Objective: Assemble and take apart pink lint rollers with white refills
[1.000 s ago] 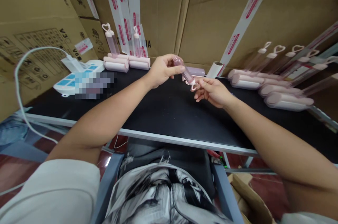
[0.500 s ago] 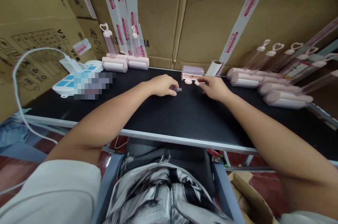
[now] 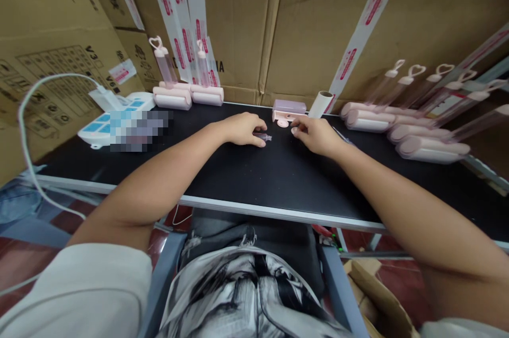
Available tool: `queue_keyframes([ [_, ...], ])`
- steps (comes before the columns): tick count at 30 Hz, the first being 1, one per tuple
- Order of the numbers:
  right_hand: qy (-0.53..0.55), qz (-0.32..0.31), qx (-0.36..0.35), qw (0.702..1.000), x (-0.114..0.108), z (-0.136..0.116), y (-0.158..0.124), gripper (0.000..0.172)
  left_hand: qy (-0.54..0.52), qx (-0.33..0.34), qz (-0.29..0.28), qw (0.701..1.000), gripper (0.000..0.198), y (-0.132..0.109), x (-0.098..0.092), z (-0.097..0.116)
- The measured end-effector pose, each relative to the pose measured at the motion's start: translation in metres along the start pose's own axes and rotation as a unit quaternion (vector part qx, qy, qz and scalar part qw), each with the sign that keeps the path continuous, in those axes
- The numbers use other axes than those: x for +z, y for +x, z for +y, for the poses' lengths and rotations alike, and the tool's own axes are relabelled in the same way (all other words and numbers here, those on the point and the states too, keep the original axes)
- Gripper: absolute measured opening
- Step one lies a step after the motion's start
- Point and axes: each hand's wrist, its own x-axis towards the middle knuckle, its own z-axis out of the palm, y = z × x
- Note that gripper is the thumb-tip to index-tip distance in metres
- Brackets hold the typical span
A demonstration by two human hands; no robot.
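Projecting from the left hand (image 3: 247, 130), whose thumb and forefinger are parted, the clear tube (image 3: 264, 137) is located at the black table (image 3: 238, 184); gripping cannot be confirmed. The right hand (image 3: 316, 134) is curled beside the pink holder (image 3: 283, 115); pinching cannot be determined.

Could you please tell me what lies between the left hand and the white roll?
In the head view, a pink bracket, a lilac part and a pink disc lie between them; a clear piece also pokes from the left hand.
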Motion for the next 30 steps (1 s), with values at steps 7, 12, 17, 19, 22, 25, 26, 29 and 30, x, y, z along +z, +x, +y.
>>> queue_keyframes([
  [7,0.481,0.039,0.005,0.876,-0.002,-0.046,-0.018,0.05,-0.147,0.075,0.241,0.956,0.061,0.006,0.017,0.027],
  [12,0.561,0.048,0.028,0.826,0.001,-0.059,-0.021,0.05,-0.164,0.088,0.315,0.93,0.038,0.008,0.023,0.051],
  [17,0.578,0.043,0.041,0.814,0.007,-0.056,-0.019,0.05,-0.113,0.085,0.334,0.932,0.019,0.009,0.021,0.054],
  [19,0.567,0.036,0.038,0.822,0.01,-0.055,-0.019,0.049,-0.114,0.095,0.339,0.929,0.016,0.009,0.021,0.055],
  [22,0.484,0.067,0.008,0.872,0.01,-0.043,-0.015,0.042,-0.132,0.096,0.344,0.924,0.012,0.008,0.019,0.056],
  [25,0.231,0.185,-0.051,0.954,-0.003,-0.012,-0.003,0.031,-0.171,0.07,0.341,0.922,0.012,0.006,0.015,0.054],
  [26,0.127,0.215,-0.063,0.966,-0.008,0.002,0.002,0.031,-0.19,0.059,0.337,0.92,0.012,0.005,0.014,0.053],
  [29,-0.054,0.239,-0.014,0.97,-0.022,0.045,0.016,0.05,-0.237,0.029,0.329,0.914,0.015,0.004,0.01,0.047],
  [30,-0.079,0.229,0.014,0.97,-0.023,0.057,0.02,0.058,-0.244,0.021,0.33,0.912,0.016,0.004,0.009,0.046],
])
